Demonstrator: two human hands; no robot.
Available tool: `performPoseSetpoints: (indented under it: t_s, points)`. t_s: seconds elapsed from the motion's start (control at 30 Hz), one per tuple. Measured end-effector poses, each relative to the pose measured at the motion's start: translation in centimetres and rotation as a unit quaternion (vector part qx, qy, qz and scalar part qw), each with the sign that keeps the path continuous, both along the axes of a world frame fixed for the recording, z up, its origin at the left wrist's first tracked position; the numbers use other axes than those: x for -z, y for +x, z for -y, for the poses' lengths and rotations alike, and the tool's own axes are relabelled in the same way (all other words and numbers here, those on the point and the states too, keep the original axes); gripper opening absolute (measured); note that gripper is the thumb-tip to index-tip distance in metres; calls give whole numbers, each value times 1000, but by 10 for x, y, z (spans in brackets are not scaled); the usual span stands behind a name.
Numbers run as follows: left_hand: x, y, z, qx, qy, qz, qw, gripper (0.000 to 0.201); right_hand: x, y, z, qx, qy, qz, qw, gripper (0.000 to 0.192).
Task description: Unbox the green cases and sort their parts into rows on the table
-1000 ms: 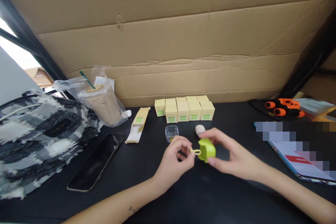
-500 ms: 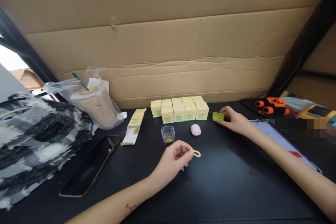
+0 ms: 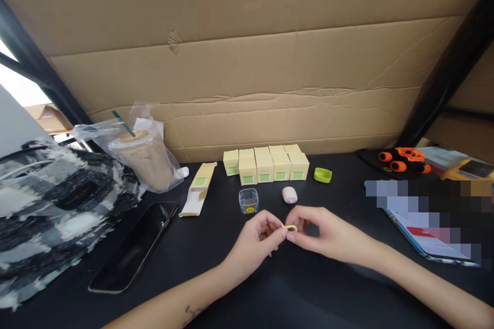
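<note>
My left hand [image 3: 259, 242] and my right hand [image 3: 323, 234] meet over the black table, both pinching a small yellow loop strap [image 3: 289, 227] between their fingertips. A green case [image 3: 322, 175] lies on the table beyond my right hand, beside a row of small yellow boxes [image 3: 266, 166]. Just past my hands sit a pale pink earbud case [image 3: 289, 195] and a small clear plastic box [image 3: 248, 200].
A flattened yellow box [image 3: 199, 187] and a black phone [image 3: 135, 245] lie at left. A bagged iced drink [image 3: 143, 157] and a black-and-white fuzzy bag [image 3: 57, 205] stand further left. An orange toy [image 3: 404, 160] and another phone [image 3: 428, 239] are at right. A cardboard wall [image 3: 247, 72] rises behind.
My right hand set the green case down beside the yellow boxes, then came back to the loop. Both hands now pinch the loop, which my left hand held throughout.
</note>
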State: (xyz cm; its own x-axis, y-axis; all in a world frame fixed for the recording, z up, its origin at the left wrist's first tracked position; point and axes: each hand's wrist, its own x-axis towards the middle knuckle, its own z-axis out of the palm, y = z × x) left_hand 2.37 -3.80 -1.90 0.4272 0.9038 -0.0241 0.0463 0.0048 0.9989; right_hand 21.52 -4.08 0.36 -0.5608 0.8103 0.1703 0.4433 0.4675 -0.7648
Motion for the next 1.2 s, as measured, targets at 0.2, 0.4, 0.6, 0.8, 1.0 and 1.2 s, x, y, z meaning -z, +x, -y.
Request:
performPoseSetpoints:
  t_s: [0.2,0.4,0.6,0.8,1.0,1.2]
  points:
    - [3,0,0,16,9,-21,1000,34,5,2,0,-10,34,-9,999,37]
    - [6,-1,-1,19,16,-53,998,29,-5,23,-7,2,48,91,995,16]
    - [11,-1,-3,29,28,-99,994,18,-2,82,-29,200,47,316,926,15]
    - [11,-3,-4,38,29,-112,993,12,3,103,-35,251,23,362,898,17]
    - [4,-3,-1,45,47,-141,988,12,-8,107,-33,273,17,355,894,45]
    - [1,-3,3,54,81,-157,983,13,-49,43,-64,223,145,304,915,47]
